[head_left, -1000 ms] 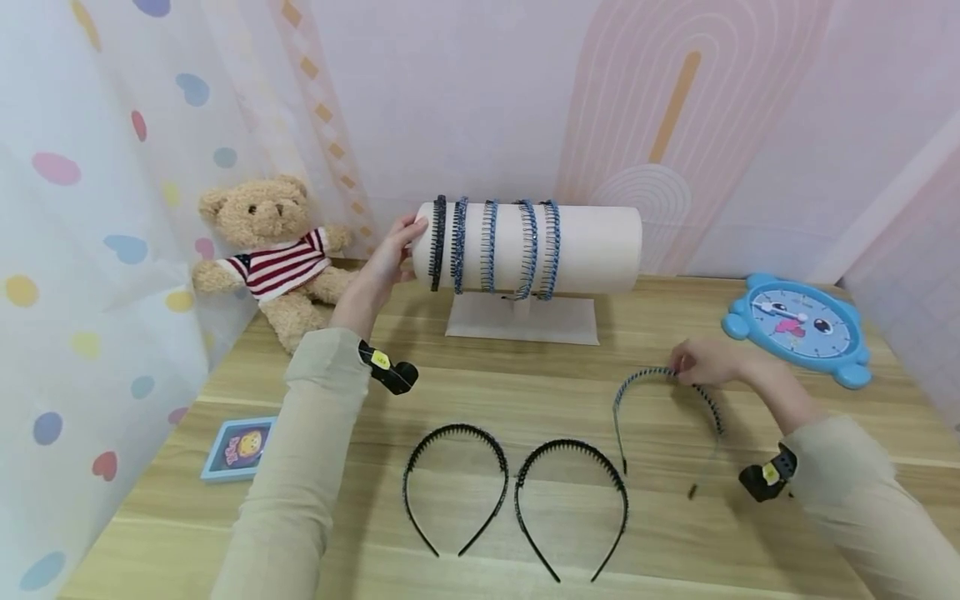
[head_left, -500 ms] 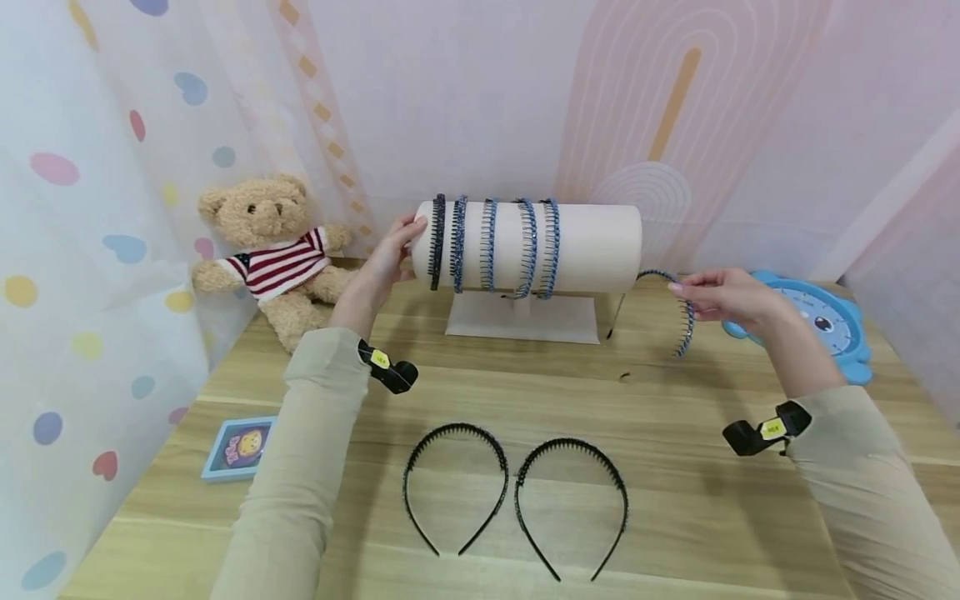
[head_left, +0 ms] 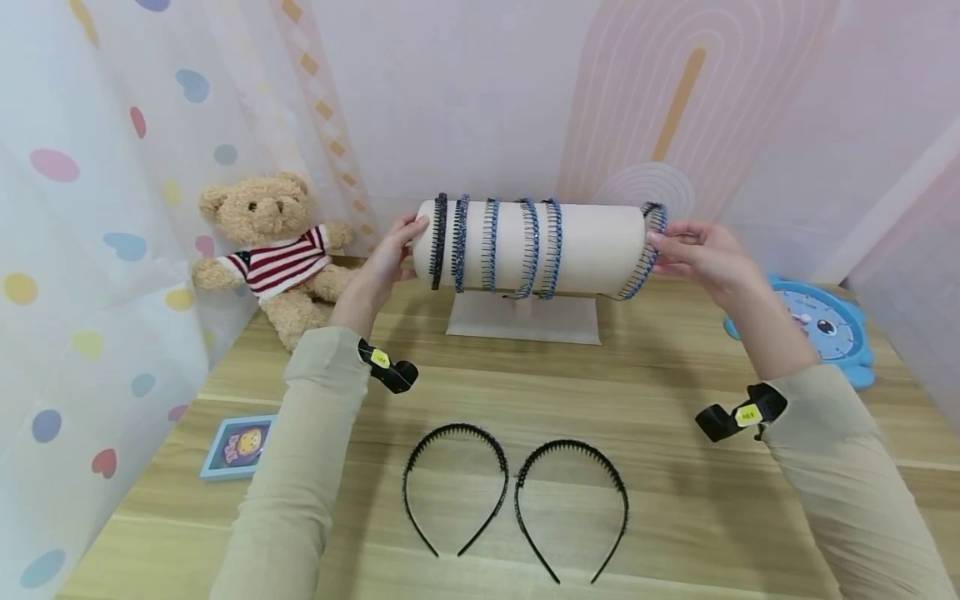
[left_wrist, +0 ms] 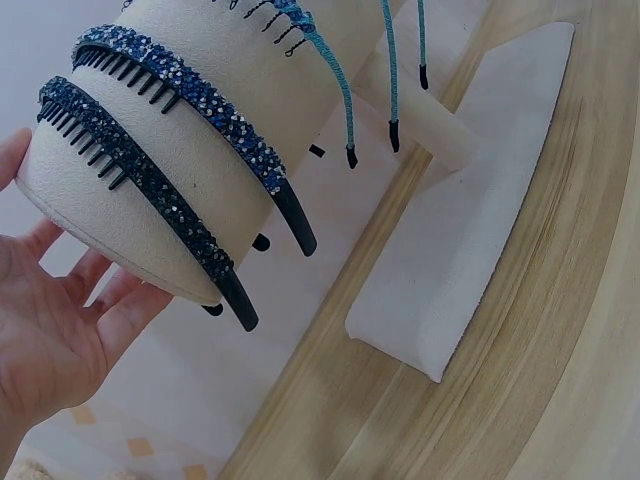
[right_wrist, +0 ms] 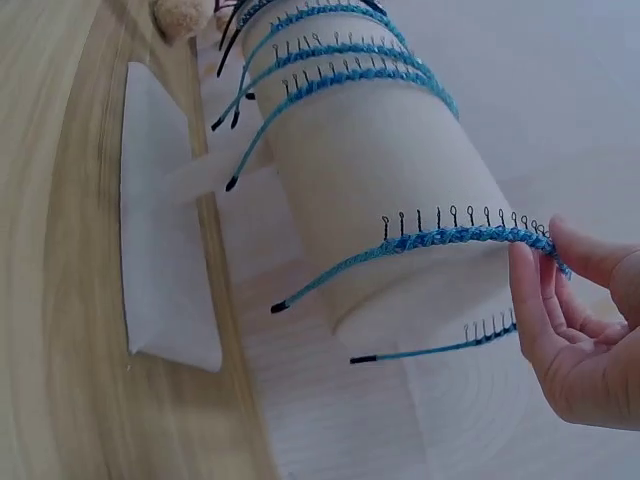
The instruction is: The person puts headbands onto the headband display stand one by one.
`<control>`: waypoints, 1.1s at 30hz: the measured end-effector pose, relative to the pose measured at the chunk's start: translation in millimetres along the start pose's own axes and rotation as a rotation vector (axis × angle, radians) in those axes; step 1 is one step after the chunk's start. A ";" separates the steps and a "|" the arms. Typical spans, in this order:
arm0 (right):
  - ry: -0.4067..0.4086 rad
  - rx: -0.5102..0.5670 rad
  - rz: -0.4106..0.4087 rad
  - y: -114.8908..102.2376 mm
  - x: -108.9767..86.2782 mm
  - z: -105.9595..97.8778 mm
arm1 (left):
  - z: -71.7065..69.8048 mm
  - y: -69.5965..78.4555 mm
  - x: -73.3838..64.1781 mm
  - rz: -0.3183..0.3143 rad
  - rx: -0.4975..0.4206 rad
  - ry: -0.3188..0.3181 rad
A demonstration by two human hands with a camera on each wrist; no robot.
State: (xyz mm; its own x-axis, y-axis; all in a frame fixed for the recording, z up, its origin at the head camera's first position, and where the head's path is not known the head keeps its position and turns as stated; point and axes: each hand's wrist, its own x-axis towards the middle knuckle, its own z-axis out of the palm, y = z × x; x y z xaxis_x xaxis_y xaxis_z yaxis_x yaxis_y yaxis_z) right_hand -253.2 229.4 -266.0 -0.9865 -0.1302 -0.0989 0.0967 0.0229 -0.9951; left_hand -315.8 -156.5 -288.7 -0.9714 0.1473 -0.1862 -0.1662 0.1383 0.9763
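Note:
A white cylindrical headband display stand (head_left: 596,250) rises from a flat base (head_left: 480,321). My left hand (head_left: 385,257) holds its left end, thumb on top and fingers beneath in the left wrist view. Beside that hand sit a black glittery headband (left_wrist: 130,165) and a dark blue one (left_wrist: 215,108); several lighter blue headbands, one a blue beaded headband (head_left: 552,250), circle the middle. My right hand (head_left: 705,257) pinches another blue toothed headband (right_wrist: 440,238) at the top of its arch. That band straddles the cylinder's right end, tilted, its two tips hanging on either side.
Two black toothed headbands, a left one (head_left: 457,429) and a right one (head_left: 573,444), lie in front on the wooden table (head_left: 660,517). A teddy bear (head_left: 277,258) and a small blue frame (head_left: 238,448) are at left. Behind my right forearm lies a blue toy clock (head_left: 832,329).
My right hand has lifted the blue headband off the table, carried it up and left, and brought it over the cylinder's right end. My left hand stays on the left end.

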 end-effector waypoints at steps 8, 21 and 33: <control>0.170 -0.473 -0.176 -3.0 10.8 23.0 | 1.9 -0.4 0.1 0.006 -0.006 0.003; 0.195 -0.663 -0.340 4.1 12.5 24.2 | 0.9 0.3 -0.6 0.001 -0.001 0.000; -0.107 -0.844 -0.441 4.6 26.5 16.6 | -0.8 0.4 -0.8 0.000 -0.003 -0.003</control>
State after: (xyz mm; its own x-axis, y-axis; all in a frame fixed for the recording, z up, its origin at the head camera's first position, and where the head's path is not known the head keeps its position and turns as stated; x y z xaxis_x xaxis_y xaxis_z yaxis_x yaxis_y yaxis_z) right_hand -276.6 209.6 -273.4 -0.8901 -0.3870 0.2407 -0.4487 0.6515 -0.6117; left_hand -315.2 -157.3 -288.1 -0.9710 0.1502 -0.1861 -0.1663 0.1351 0.9768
